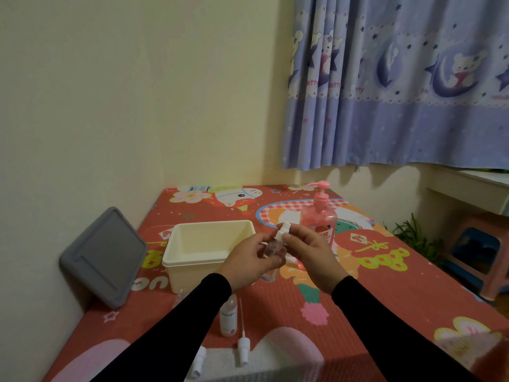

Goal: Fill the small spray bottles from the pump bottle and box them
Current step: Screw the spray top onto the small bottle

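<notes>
Both hands meet above the middle of the mat (pixel 358 293), a red cartoon-printed sheet that carries everything here. The left hand (pixel 248 264) grips a small clear spray bottle (pixel 271 248) by its body, fingers curled round it. The right hand (pixel 308 250) pinches the bottle's white spray head (pixel 283 230) between thumb and fingers, at the top of the bottle. Both arms wear black sleeves (pixel 385 326).

Just behind the hands, toward the mat's far edge, stands the pink pump bottle (pixel 321 213), upright, its nozzle pointing left. To the left of it, and touching neither hand, sits the cream box (pixel 181 252), open and showing a bare floor. A grey lid (pixel 103 257) leans tilted against the wall at the mat's left edge.

Near the mat's near edge, under the left forearm, another bottle (pixel 228 318) with a white label and an orange base lies partly hidden by the sleeve. Just right of it lies a loose white sprayer (pixel 243 346) with its thin dip tube pointing away from the person. A second white sprayer (pixel 199 359) lies at the near edge, half covered by the arm. A clear rounded piece shows beside the box's near corner; what it is cannot be told.

A blue cartoon curtain (pixel 399 92) hangs at the far right.
</notes>
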`<state>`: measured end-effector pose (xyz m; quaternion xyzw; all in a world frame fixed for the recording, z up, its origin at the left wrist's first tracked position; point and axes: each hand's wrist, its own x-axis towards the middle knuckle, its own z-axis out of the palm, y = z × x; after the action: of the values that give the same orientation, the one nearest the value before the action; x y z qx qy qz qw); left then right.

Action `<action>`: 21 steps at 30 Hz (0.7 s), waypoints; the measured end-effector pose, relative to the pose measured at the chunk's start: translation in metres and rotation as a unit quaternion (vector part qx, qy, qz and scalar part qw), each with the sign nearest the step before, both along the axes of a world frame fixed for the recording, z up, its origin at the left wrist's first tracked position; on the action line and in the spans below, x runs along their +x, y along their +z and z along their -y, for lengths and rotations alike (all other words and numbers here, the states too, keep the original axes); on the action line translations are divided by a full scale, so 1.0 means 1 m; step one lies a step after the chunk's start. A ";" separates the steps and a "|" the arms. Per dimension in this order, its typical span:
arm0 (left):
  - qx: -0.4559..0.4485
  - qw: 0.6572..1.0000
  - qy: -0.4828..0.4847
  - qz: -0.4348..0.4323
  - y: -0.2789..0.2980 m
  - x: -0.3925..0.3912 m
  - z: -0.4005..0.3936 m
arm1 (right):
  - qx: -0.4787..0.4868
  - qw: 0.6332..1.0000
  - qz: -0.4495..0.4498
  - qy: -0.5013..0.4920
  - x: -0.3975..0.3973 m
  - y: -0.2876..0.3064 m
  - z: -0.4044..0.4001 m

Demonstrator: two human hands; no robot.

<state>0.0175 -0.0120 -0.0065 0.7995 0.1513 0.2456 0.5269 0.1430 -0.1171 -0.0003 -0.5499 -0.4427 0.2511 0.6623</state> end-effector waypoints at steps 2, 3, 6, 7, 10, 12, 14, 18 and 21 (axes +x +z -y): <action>-0.002 1.000 -0.002 0.005 0.001 0.000 0.000 | 0.004 1.000 -0.006 0.013 0.000 0.001 0.000; -0.002 1.000 -0.003 0.007 0.002 0.000 0.000 | 0.005 1.000 -0.009 0.017 0.000 0.002 0.000; -0.003 1.000 -0.008 0.013 0.003 0.000 0.000 | 0.005 0.999 -0.022 0.025 0.000 0.005 0.001; -0.003 1.000 -0.008 0.015 0.004 0.000 0.000 | 0.006 0.999 -0.022 0.028 0.000 0.007 0.001; 0.007 1.000 -0.003 0.020 0.006 -0.001 0.002 | 0.013 1.000 -0.018 0.020 0.001 0.006 0.001; 0.020 1.000 0.002 0.024 0.007 -0.001 0.003 | 0.017 0.999 -0.026 0.003 0.002 0.005 0.000; 0.020 0.999 0.003 0.026 0.008 0.000 0.004 | 0.015 0.999 -0.037 -0.012 0.002 0.005 -0.002; 0.017 1.000 0.002 0.022 0.008 0.002 0.005 | 0.009 0.998 -0.062 -0.015 0.001 0.005 -0.004; 0.017 1.000 0.002 0.022 0.008 0.003 0.004 | 0.028 0.994 -0.104 0.003 -0.002 0.008 -0.006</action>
<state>0.0205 -0.0162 0.0011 0.8024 0.1368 0.2665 0.5161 0.1412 -0.1114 0.0077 -0.5007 -0.3803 0.2963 0.7190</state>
